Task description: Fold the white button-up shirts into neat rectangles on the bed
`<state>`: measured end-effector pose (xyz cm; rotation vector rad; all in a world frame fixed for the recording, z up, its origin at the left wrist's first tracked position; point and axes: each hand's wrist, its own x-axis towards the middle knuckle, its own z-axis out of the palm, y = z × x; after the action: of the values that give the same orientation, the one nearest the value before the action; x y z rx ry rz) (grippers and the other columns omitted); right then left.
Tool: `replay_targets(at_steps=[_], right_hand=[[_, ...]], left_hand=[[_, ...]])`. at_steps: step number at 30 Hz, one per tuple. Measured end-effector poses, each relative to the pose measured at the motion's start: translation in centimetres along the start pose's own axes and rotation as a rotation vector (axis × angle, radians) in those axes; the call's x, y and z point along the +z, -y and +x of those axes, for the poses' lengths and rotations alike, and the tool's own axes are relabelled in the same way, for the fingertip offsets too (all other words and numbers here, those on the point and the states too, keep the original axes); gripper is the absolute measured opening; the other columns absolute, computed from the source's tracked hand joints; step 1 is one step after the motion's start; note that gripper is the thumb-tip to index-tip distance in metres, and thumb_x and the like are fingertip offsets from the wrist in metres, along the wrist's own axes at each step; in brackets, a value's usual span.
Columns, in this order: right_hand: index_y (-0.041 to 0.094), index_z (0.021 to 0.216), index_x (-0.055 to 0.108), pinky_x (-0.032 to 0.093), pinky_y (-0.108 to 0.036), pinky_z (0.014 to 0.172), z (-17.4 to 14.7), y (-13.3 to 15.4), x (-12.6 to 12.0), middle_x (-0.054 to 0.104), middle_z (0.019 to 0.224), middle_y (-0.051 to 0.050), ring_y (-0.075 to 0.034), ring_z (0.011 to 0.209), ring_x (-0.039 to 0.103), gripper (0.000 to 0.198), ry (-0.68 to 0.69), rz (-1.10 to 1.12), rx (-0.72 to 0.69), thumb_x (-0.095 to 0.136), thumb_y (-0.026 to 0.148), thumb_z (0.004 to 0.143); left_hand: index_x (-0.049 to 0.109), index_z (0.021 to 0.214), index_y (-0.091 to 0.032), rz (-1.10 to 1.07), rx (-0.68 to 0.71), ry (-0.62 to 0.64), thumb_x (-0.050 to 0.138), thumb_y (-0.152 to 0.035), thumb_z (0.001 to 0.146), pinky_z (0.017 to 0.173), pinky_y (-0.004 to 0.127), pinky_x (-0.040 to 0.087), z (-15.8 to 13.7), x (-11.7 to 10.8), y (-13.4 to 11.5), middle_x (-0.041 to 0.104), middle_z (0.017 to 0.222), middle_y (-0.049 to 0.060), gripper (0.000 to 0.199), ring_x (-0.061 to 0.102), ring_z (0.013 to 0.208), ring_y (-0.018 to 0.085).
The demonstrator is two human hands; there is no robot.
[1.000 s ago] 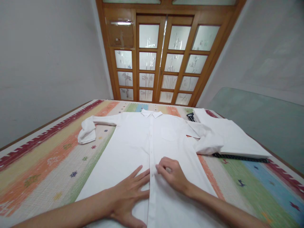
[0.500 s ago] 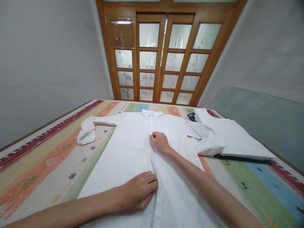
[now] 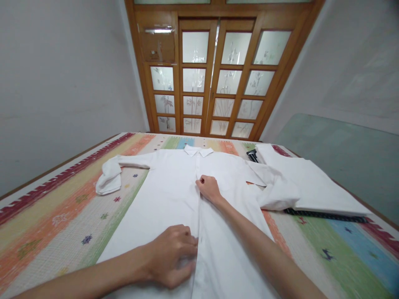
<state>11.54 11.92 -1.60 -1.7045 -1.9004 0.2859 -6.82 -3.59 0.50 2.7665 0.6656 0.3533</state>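
A white collared shirt (image 3: 168, 195) lies front up, its collar at the far end and its front placket running down the middle. My right hand (image 3: 209, 189) is closed in a pinch on the placket, below the collar. Lower down, my left hand (image 3: 174, 255) rests over the shirt just left of the placket. Its thumb stands apart from its curled fingers, slightly blurred, with nothing seen between them. The shirt's left sleeve (image 3: 109, 176) is bent with a bunched end. Its right sleeve (image 3: 277, 193) lies crumpled against a stack of folded white cloth (image 3: 321, 187).
Beneath everything is a striped, patterned tablecloth (image 3: 102, 232). Dark striped cloth (image 3: 327, 215) shows under the folded stack at the right. A greenish panel (image 3: 339, 162) stands beyond the table's right edge, and wooden glazed doors (image 3: 220, 83) are behind.
My left hand has moved slightly left, and its thumb and fingers have parted from the placket. My right hand keeps its pinch in nearly the same place.
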Motion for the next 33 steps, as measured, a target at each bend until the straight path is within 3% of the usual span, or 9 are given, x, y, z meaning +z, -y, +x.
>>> replay_targets(at_steps=[2,3,8,12,18,24,33], right_hand=[[0.016,0.064,0.068,0.037,-0.023,0.063,0.1,-0.5,0.0,0.070,0.067,-0.005,-0.014,0.065,0.059,0.020,-0.009,0.092,0.015,0.054,0.018,0.078],[0.016,0.062,0.067,0.037,-0.023,0.062,0.2,-0.7,0.0,0.069,0.065,-0.004,-0.014,0.063,0.058,0.020,-0.009,0.141,0.021,0.054,0.018,0.077],[0.015,0.059,0.067,0.037,-0.022,0.059,0.4,-1.5,-0.3,0.066,0.058,-0.001,-0.013,0.059,0.057,0.019,0.025,0.315,0.012,0.054,0.019,0.072],[0.015,0.058,0.066,0.038,-0.022,0.058,0.4,-1.7,-0.3,0.065,0.056,-0.001,-0.013,0.058,0.057,0.019,0.036,0.394,0.023,0.052,0.021,0.070],[0.017,0.056,0.064,0.038,-0.021,0.055,0.3,-1.7,-0.5,0.060,0.051,0.000,-0.013,0.056,0.057,0.020,0.067,0.447,0.067,0.051,0.023,0.070],[0.016,0.058,0.065,0.038,-0.022,0.055,0.5,-1.8,-0.2,0.061,0.052,0.000,-0.013,0.055,0.055,0.018,0.070,0.442,0.068,0.052,0.023,0.069],[0.016,0.059,0.066,0.039,-0.022,0.057,0.8,-2.2,0.3,0.063,0.057,-0.001,-0.013,0.057,0.055,0.019,0.094,0.446,0.048,0.053,0.024,0.069]], left_hand=[[0.061,0.068,-0.022,-0.003,0.009,-0.037,0.052,-0.024,0.077,0.066,0.032,0.050,1.2,-0.7,1.2,0.061,0.059,0.003,0.013,0.059,0.060,0.017],[0.060,0.065,-0.022,0.017,-0.023,-0.082,0.052,-0.025,0.076,0.061,0.031,0.048,2.1,-1.1,2.1,0.059,0.057,0.003,0.014,0.057,0.056,0.017],[0.067,0.089,-0.018,0.128,-0.433,-0.227,0.048,-0.021,0.084,0.072,0.030,0.049,7.8,-2.9,7.3,0.069,0.078,0.005,0.021,0.063,0.072,0.018],[0.068,0.091,-0.015,0.156,-0.587,-0.168,0.048,-0.017,0.085,0.080,0.030,0.048,11.2,-2.6,10.1,0.069,0.092,0.010,0.022,0.065,0.090,0.021],[0.068,0.092,-0.012,0.171,-0.646,-0.154,0.049,-0.012,0.084,0.081,0.031,0.047,12.5,-1.5,11.4,0.068,0.098,0.015,0.020,0.065,0.095,0.024],[0.067,0.085,-0.014,-0.022,-0.602,-0.226,0.054,-0.009,0.079,0.074,0.028,0.047,12.1,-1.7,12.5,0.070,0.086,0.008,0.015,0.065,0.085,0.020],[0.070,0.080,-0.015,-0.197,-0.659,-0.334,0.060,-0.012,0.079,0.071,0.025,0.047,12.0,-1.4,12.5,0.071,0.077,0.004,0.010,0.064,0.074,0.016]])
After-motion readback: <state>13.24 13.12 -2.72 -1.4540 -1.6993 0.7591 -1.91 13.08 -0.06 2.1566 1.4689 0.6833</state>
